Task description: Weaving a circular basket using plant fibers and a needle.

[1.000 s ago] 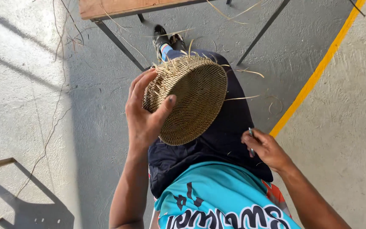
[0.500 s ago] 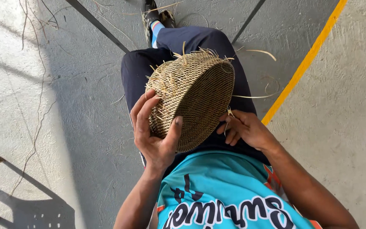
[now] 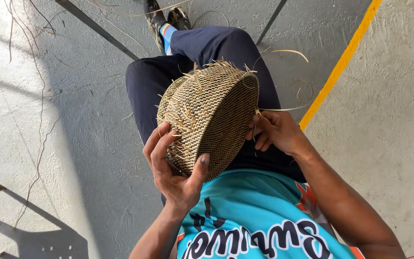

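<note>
No packages, labels, signs or screens in view, only lettering printed across the turquoise shirt (image 3: 259, 225)

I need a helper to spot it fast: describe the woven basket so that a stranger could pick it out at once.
Start at the dark trousers of the seated person on the grey floor. Over the lap, the left hand and right hand grip a round tan basket tipped on its side. Unlike the loose straws on the floor, it is tightly woven, with cut ends bristling out.

woven basket (image 3: 212, 115), left hand (image 3: 173, 168), right hand (image 3: 276, 132)
</note>
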